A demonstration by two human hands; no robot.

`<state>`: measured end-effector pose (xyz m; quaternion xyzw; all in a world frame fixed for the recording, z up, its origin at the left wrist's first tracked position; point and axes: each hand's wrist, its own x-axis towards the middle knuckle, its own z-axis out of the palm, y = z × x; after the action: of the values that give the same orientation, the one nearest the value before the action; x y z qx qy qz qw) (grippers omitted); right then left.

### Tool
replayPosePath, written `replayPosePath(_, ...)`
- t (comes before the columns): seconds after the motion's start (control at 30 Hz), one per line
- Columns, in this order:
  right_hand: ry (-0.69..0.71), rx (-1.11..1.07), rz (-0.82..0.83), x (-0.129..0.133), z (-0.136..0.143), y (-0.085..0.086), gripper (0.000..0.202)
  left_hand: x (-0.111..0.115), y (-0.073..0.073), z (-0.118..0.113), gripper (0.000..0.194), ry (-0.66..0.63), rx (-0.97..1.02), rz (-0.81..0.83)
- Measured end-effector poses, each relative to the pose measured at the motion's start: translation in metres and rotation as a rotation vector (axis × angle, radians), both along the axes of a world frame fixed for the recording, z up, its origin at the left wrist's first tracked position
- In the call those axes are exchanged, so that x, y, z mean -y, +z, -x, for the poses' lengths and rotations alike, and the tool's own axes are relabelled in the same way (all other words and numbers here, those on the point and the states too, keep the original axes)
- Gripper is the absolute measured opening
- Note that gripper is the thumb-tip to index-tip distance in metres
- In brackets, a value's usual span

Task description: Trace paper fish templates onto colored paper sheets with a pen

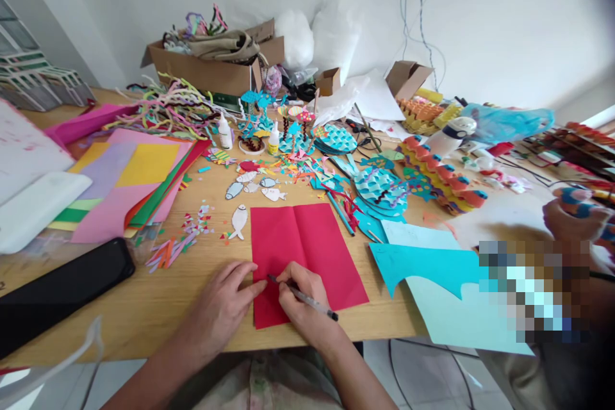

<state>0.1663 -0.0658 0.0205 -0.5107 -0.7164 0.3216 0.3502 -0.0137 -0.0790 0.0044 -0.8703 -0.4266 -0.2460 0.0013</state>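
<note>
Red paper [331,259] lay near the middle of the tabletop's [154,298] near edge, with a crease running down from its far side. The person's right hand [303,298] was closed around a pen [314,304], whose tip stood at the paper's left part. The left hand [221,300] gripped nothing; its fingers were slightly apart, thumb and forefinger at the paper's left border.

The likeliest trouble was a slip there: with so light a hold on one side only, a firm stroke could have swivelled the paper and bent the line. The pen tip also stood just beside the left thumb, so a skid might have inked the skin. A stroke across the crease could have jumped, since the fold probably kept the paper from lying quite flat.

Loose pieces added smaller risks. A white fish cutout [239,222] lay just beside the paper's far left corner, where a careless sweep of the left hand could have shifted it. Toward the tabletop's right side, a pale green sheet [466,327] under a blue offcut [423,266] seemed to overhang the near edge; a bumped elbow might have sent both to the floor.
</note>
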Motion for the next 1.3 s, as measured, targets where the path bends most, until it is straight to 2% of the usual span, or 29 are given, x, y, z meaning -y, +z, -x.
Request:
replayPosePath(0.17, 0.014, 0.000, 0.019, 0.001, -0.001, 0.003, 0.014, 0.001, -0.002, -0.001, 0.032, 0.020, 0.009, 0.040)
replayPosePath(0.33, -0.007, -0.038, 0.026, 0.001, -0.002, -0.002, 0.013, 0.002, -0.003, 0.000, 0.029, 0.026, 0.011, 0.069)
replayPosePath(0.6, -0.029, -0.007, 0.016, -0.001, 0.003, -0.008, 0.011, 0.001, 0.002, 0.000, 0.028, 0.025, 0.000, 0.069)
replayPosePath(1.3, -0.018, 0.011, -0.043, 0.000, 0.001, -0.008, 0.013, 0.001, -0.001, 0.000, 0.028, 0.004, 0.028, 0.054)
